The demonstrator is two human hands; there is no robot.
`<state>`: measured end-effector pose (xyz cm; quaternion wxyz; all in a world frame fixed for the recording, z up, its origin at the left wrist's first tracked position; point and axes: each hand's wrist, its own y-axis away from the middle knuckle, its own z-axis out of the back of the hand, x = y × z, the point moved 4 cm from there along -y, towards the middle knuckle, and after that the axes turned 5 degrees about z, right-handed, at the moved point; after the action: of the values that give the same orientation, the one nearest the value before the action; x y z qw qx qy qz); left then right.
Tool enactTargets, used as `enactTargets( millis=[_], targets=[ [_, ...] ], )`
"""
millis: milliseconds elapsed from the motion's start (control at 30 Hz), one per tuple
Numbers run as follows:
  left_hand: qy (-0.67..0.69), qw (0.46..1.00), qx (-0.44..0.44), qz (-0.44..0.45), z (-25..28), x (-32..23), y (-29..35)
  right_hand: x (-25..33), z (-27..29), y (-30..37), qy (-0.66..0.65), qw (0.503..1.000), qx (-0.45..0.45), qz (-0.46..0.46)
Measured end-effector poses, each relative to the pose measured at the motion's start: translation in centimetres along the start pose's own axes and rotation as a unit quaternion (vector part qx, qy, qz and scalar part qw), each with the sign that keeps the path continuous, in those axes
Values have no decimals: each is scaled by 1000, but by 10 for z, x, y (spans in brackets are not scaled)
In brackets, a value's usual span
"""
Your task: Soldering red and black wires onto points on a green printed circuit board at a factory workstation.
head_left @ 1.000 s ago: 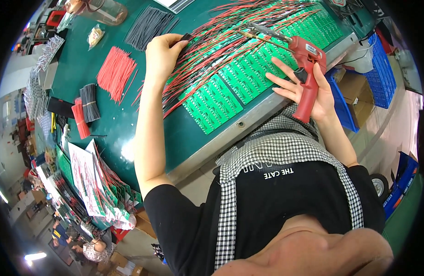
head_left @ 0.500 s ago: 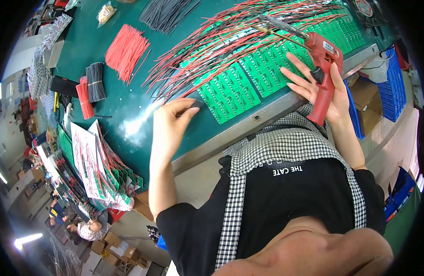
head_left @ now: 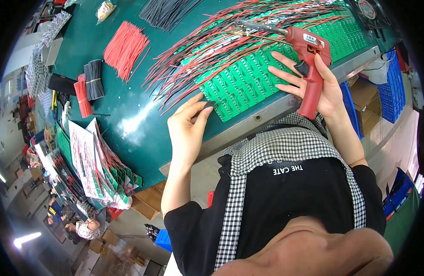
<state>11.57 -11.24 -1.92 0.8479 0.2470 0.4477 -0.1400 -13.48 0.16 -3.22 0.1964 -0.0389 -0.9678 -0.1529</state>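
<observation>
My left hand (head_left: 189, 131) is closed, its thumb and curled fingers against the left edge of a green circuit board panel (head_left: 232, 94). A small black piece (head_left: 209, 105) covers the thumb tip; whether it is worn or held I cannot tell. In my right hand (head_left: 330, 94) rests a red soldering gun (head_left: 311, 83), its handle caught by the thumb while the other fingers stretch over the boards. The gun's metal tip and thin tube point left above the boards. Red and black wires (head_left: 193, 60) lie across the rows of panels.
On the green table (head_left: 129, 99) are a pile of red wires (head_left: 125, 49), black wires (head_left: 166, 14), and red (head_left: 83, 96) and black bundles (head_left: 94, 79). Wired boards (head_left: 101, 170) stack at the left. The metal table edge (head_left: 258, 120) runs before me; a blue crate (head_left: 391, 87) stands right.
My left hand has moved right against the panel, and the gap between the two nearest panels has closed. My right hand with the soldering gun has shifted left and slightly up.
</observation>
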Motion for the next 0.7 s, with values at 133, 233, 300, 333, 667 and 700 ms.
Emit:
enactTargets(
  millis=[133, 233, 300, 333, 667, 700],
  targets=[
    [-10, 1000, 23, 5, 5, -1, 1, 2, -1, 3, -12, 1000, -10, 6],
    [-210, 953, -73, -203, 21, -18, -4, 6, 13, 22, -16, 1000, 2, -9],
    [-271, 919, -106, -267, 21, -16, -7, 9, 0, 33, 247, 964, 24, 98],
    [-354, 865, -109, -340, 18, -17, -6, 2, -6, 37, 298, 948, 32, 103],
    [-389, 830, -59, -396, 7, -5, -16, -38, -13, 53, 508, 861, -25, -9],
    [-387, 833, -58, -391, 7, -4, -17, -40, -14, 50, 509, 861, -26, -15]
  ],
)
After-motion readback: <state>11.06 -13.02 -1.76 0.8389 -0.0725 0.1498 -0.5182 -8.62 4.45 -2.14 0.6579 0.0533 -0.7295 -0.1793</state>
